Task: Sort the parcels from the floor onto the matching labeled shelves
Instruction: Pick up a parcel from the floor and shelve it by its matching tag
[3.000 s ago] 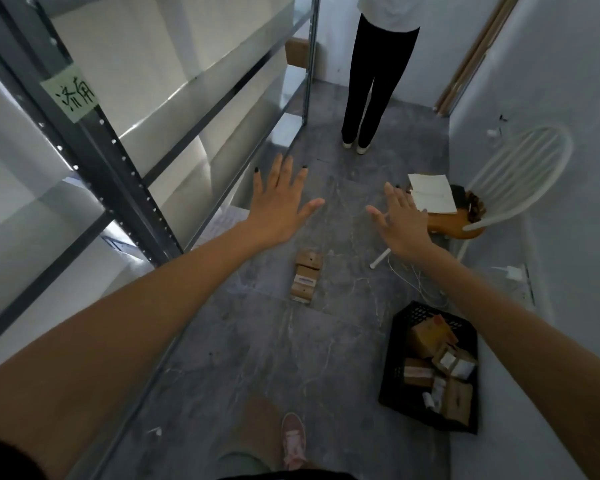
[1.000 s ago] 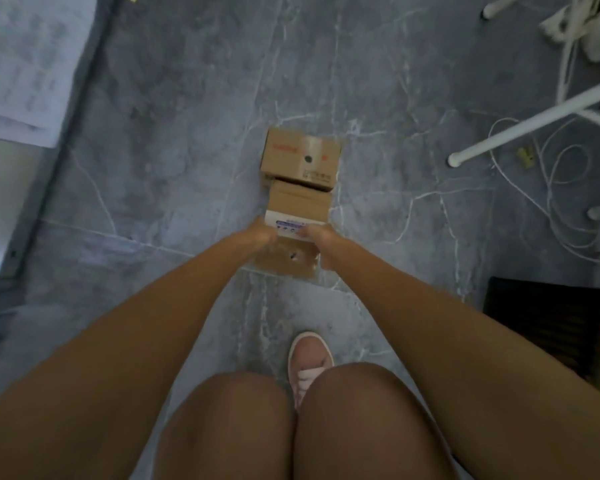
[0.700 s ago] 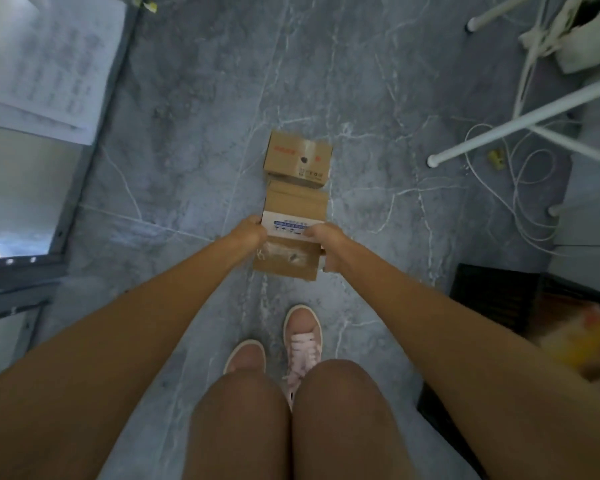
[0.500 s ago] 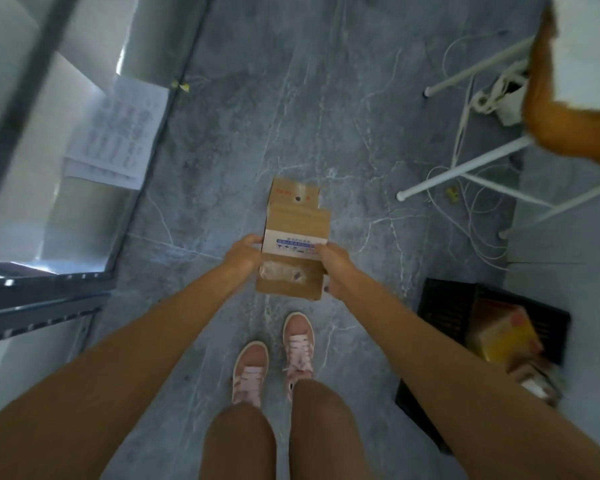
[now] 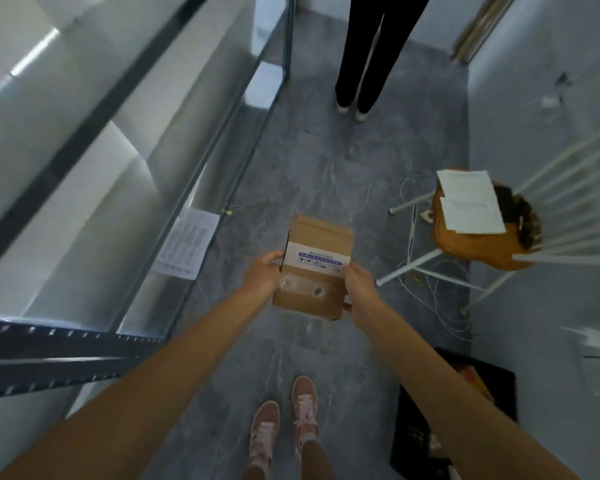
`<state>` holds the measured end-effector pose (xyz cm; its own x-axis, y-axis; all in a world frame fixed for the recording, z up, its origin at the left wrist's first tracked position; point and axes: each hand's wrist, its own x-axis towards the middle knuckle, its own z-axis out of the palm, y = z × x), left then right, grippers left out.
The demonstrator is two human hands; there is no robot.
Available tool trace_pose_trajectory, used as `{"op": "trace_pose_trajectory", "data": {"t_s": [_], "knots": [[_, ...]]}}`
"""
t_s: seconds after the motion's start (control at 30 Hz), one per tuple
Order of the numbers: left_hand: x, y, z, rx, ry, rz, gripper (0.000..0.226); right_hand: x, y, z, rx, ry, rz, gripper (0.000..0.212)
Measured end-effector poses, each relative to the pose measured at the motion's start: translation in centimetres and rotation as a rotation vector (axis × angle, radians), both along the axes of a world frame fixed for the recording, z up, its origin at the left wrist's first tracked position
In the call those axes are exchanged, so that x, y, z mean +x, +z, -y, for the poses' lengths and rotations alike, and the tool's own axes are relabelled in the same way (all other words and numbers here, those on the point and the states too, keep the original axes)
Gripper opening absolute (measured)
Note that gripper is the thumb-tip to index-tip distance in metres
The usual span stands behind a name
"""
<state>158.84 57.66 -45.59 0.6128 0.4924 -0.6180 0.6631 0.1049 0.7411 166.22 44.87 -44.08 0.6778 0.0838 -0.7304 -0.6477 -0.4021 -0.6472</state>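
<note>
Shelving (image 5: pixel 125 188) of grey metal stands at left, a printed sheet (image 5: pixel 187 242) lying on its lowest level. Left hand (image 5: pixel 262 273) and right hand (image 5: pixel 359 284) grip opposite edges of a cardboard parcel (image 5: pixel 314 268), held above the floor (image 5: pixel 312 161). Chair (image 5: pixel 520 216) and black crate (image 5: pixel 454 417) stand at right.

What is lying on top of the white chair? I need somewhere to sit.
Two white paper sheets lie on an orange bag filling the white chair; a dark item sits behind. The seat underneath is hidden.
</note>
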Motion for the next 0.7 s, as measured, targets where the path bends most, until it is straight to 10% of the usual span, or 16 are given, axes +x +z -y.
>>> {"op": "trace_pose_trajectory", "data": {"t_s": [0.7], "knots": [[-8.3, 26.0, -0.9, 0.105, 0.098, 0.466, 0.037, -5.4, 25.6, -0.8, 0.329, 0.103, 0.315, 0.024]]}}
